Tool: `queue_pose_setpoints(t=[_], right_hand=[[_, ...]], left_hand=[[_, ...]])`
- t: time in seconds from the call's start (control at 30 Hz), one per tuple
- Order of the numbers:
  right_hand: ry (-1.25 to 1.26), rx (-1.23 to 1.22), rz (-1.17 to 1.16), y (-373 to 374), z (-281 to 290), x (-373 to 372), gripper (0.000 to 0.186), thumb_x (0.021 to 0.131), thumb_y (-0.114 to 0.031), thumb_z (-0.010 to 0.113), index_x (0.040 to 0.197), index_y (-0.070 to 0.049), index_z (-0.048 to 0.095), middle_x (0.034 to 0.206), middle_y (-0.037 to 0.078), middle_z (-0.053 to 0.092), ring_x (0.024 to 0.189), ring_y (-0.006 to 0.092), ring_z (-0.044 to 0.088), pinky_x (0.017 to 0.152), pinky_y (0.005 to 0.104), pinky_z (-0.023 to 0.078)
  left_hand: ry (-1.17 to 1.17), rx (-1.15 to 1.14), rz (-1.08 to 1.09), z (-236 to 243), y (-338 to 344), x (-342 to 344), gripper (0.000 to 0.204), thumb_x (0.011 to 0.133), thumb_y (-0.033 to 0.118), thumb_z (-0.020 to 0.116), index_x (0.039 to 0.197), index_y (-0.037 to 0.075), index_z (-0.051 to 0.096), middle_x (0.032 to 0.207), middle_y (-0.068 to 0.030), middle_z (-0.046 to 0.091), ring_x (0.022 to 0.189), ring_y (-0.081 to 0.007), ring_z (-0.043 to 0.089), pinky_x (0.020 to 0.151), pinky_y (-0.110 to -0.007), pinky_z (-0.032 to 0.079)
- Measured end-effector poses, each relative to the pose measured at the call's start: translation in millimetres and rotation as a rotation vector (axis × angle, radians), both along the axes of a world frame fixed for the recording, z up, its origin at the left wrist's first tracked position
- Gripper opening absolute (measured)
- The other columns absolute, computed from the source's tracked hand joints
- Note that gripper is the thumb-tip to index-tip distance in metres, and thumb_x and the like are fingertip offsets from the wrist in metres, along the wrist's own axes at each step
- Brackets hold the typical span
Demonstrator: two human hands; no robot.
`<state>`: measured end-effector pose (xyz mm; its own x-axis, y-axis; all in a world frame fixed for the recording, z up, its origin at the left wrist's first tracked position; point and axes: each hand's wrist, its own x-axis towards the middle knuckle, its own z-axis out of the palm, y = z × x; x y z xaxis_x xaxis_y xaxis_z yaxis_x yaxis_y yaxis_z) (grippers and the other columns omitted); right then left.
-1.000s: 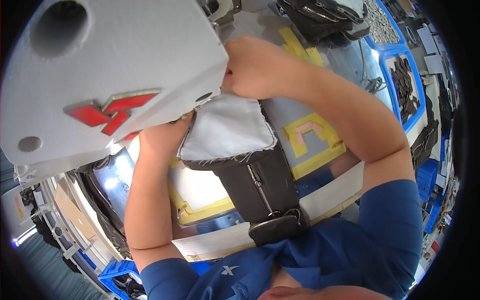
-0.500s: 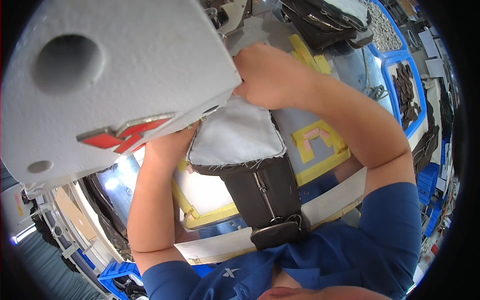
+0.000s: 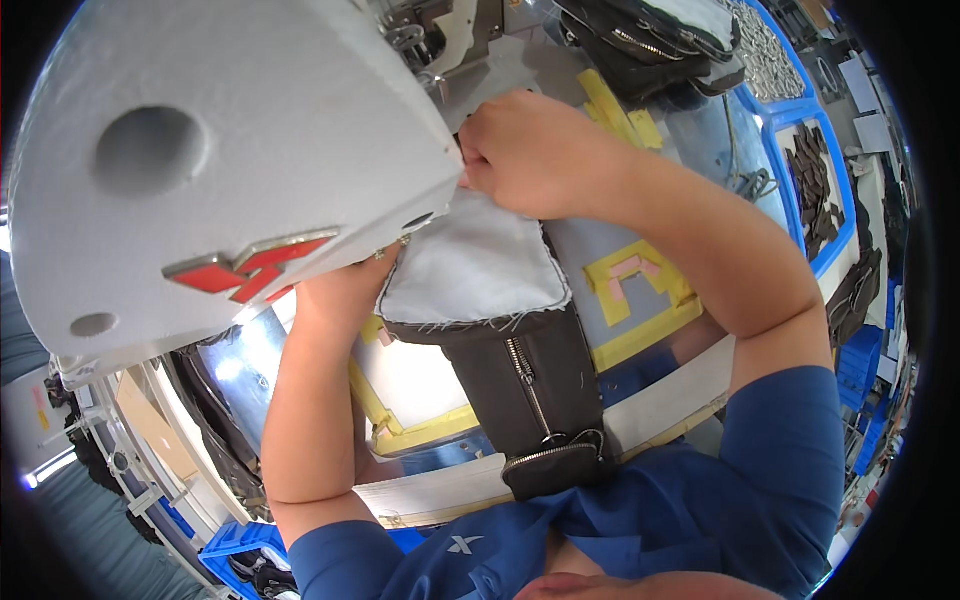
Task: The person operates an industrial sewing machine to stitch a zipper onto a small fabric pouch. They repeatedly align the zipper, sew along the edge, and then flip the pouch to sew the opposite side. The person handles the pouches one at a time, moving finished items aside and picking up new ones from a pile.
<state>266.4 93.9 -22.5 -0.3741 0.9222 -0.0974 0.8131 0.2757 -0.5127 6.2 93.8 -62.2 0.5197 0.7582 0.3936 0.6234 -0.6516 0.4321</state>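
Note:
A white sewing machine head [image 3: 240,160] with a red emblem fills the upper left. Under it lies a black bag piece [image 3: 500,390] with a zipper, a small zipped pouch [image 3: 550,465] and a pale grey, frayed-edged lining panel [image 3: 470,265]. My right hand [image 3: 530,150] is closed at the panel's top beside the machine, fingers curled; what they grip is hidden. My left hand [image 3: 345,280] reaches under the machine head at the panel's left edge, its fingertips hidden.
Yellow tape [image 3: 640,340] marks the work surface. Dark bags [image 3: 650,45] lie at the upper right beside blue trays of metal parts [image 3: 765,50] and dark strips [image 3: 810,190]. Machine parts [image 3: 430,40] show behind the head; a blue crate [image 3: 230,550] sits lower left.
The view has shifted a little, so the machine, bag and trays appear slightly lower than a second ago. Both hands keep their places on the bag piece, with only slight movement.

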Motion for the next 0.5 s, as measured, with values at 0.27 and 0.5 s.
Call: queue_pose_setpoints(t=[0.27, 0.5], right_hand=[[-0.033, -0.002, -0.002, -2, 1, 2, 0.030, 0.094, -0.023, 0.071, 0.092, 0.006, 0.077, 0.092, 0.023, 0.075, 0.096, 0.0449, 0.073, 0.086, 0.0520, 0.058], [-0.054, 0.001, 0.008, 1, -8, -1, 0.031, 0.096, -0.023, 0.069, 0.092, 0.006, 0.077, 0.096, 0.023, 0.074, 0.101, 0.0444, 0.071, 0.090, 0.0517, 0.057]], left_hand=[[-0.082, 0.043, -0.014, -6, 1, 2, 0.027, 0.075, 0.008, 0.096, 0.097, 0.002, 0.081, 0.088, -0.0081, 0.079, 0.077, -0.0209, 0.076, 0.071, -0.034, 0.059], [-0.030, -0.001, 0.028, -4, -1, -2, 0.027, 0.077, 0.010, 0.092, 0.101, 0.004, 0.081, 0.090, -0.0071, 0.080, 0.079, -0.0219, 0.076, 0.073, -0.035, 0.059]])
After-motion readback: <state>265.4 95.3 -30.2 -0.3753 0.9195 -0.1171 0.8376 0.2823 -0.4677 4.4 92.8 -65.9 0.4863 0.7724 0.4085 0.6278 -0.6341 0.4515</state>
